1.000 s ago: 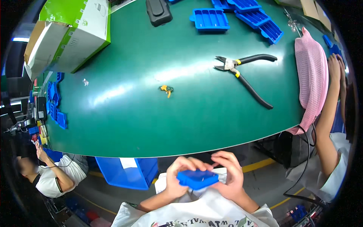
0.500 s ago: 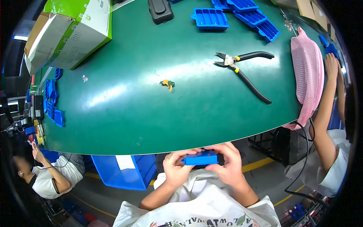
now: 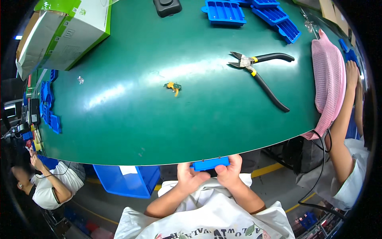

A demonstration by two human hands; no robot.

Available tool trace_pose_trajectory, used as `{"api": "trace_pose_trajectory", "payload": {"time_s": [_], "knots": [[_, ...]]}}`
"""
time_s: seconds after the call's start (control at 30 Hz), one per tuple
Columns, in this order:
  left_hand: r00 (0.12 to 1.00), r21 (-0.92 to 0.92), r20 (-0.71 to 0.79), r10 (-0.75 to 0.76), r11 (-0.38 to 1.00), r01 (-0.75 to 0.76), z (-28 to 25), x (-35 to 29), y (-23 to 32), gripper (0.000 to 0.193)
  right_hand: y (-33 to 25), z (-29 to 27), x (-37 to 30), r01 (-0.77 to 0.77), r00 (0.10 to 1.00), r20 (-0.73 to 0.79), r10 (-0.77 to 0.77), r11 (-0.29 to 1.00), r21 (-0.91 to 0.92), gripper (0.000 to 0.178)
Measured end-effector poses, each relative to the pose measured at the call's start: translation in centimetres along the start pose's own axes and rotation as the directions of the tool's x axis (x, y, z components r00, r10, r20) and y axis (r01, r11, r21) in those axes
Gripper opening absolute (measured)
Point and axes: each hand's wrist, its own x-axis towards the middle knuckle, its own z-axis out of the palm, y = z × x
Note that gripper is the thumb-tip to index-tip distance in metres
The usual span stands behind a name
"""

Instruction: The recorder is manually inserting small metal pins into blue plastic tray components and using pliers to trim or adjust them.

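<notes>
Below the table's near edge, a small oblong blue plastic case (image 3: 211, 163) is held between my two hands. My left hand (image 3: 191, 178) grips its left end, with the thumb lying along the near side. My right hand (image 3: 230, 172) is closed round the right end, its thumb pressed on the near face. Most of the fingers are hidden under and behind the case. Small dark bits show along its upper edge. Beyond my hands, a little yellow and dark green part (image 3: 173, 87) lies on the green table (image 3: 159, 127).
Black-handled cutting pliers (image 3: 254, 67) lie jaws apart at the right. Blue slotted trays (image 3: 225, 14), a black case (image 3: 167, 7), a green-white carton (image 3: 71, 38) and a pink mesh bag (image 3: 327, 79) surround the work area. A blue bin (image 3: 119, 185) stands below the edge. Co-workers sit on both sides.
The case has turned in my hands and tilted, its right end now a little higher. My left thumb has swung inward beneath it. The whole view has shifted slightly.
</notes>
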Motion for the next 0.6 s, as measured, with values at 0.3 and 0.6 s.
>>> {"api": "trace_pose_trajectory", "payload": {"time_s": [0.3,0.6], "knots": [[0.996,0.184,-0.083,0.026,0.983,-0.010,-0.3,0.6,-0.9,0.054,-0.6,1.0,0.8,0.128,0.986,-0.076,-0.145,0.971,-0.200,0.039],[0.937,0.467,0.318,0.145,0.836,-0.288,-1.1,0.5,1.2,0.063,-4.5,-0.1,0.3,0.052,0.970,0.244,0.007,0.971,-0.233,0.024]]}}
